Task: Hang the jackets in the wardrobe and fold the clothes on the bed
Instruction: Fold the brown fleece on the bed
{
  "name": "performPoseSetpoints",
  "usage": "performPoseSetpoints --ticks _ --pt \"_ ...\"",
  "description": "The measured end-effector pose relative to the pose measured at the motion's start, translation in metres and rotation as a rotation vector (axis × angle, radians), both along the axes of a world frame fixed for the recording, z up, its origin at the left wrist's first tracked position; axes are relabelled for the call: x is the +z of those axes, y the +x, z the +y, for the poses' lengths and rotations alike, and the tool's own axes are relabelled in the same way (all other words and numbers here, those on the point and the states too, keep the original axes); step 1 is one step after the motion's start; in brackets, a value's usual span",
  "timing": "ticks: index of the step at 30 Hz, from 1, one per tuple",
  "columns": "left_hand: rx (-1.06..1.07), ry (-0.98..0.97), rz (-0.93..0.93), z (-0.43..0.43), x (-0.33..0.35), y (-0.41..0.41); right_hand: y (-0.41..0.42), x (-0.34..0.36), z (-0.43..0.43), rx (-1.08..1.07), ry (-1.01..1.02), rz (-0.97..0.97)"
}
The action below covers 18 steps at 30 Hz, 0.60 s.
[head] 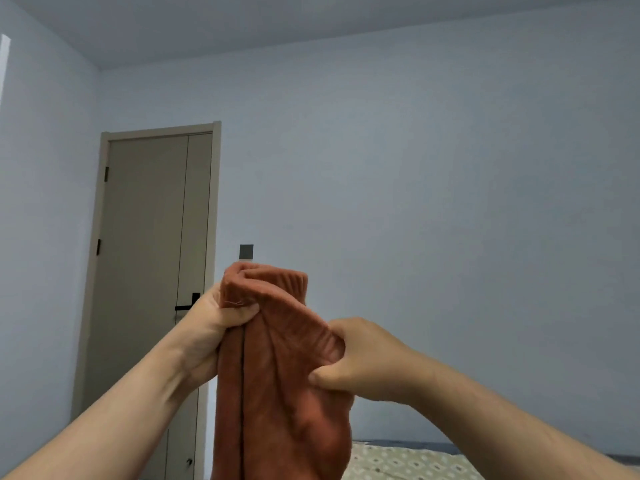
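Rust-orange ribbed knit garment (277,393) hangs upright, held above the patterned bed (408,460) at near right. Left hand (211,327) grips its top edge; right hand (360,358) pinches the adjacent fold.

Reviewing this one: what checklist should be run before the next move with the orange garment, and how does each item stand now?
1. Left hand grips the orange garment near its top: ok.
2. Right hand pinches the garment's ribbed edge: ok.
3. Garment spread flat for folding: not ok, it hangs bunched.
4. Bed within reach: cannot tell, only a corner shows.
5. Garment's lower end free: cannot tell, out of frame.
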State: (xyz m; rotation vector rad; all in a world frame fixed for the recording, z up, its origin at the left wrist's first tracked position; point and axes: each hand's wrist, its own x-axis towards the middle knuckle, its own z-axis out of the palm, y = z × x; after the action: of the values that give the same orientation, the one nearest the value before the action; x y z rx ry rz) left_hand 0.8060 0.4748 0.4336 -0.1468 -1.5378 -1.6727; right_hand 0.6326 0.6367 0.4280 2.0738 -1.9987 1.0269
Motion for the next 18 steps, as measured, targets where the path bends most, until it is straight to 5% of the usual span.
performPoseSetpoints --ticks 10,18 --pt "-0.221 0.200 -0.085 0.003 -0.012 0.001 -0.006 0.005 -0.003 0.269 -0.121 -0.489" --pt "-0.091 0.213 -0.073 0.012 -0.009 -0.007 0.000 0.016 -0.007 0.559 -0.095 -0.858"
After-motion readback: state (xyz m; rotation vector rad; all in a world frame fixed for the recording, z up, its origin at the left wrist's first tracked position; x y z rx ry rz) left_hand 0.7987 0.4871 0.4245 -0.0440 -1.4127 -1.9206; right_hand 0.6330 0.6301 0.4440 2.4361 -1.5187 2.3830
